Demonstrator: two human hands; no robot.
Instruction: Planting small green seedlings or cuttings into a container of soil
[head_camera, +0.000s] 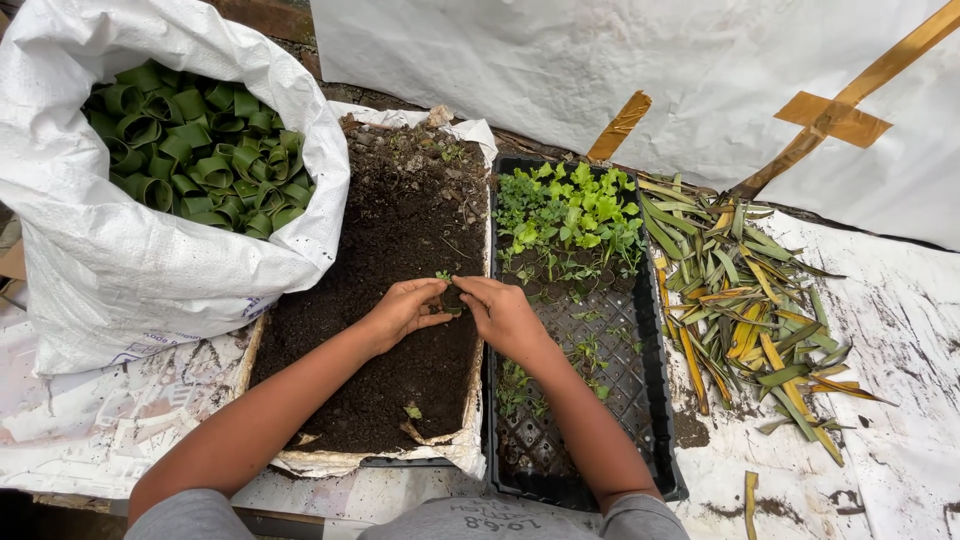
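Our left hand (405, 308) and right hand (497, 310) pinch a small leaf cup (449, 297) with a seedling (443, 276) over the soil tray (400, 230).

A plant nursery bench: soil tray (380, 260), seedling tray (655, 400), sack of leaf cups (120, 270).

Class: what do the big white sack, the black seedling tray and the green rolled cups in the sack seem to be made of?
White sack: probably woven plastic, faintly glossy, creased. Black seedling tray: likely thin moulded plastic with gridded cells. Green rolled cups: apparently strips of fresh leaf, smooth and curled into rings.
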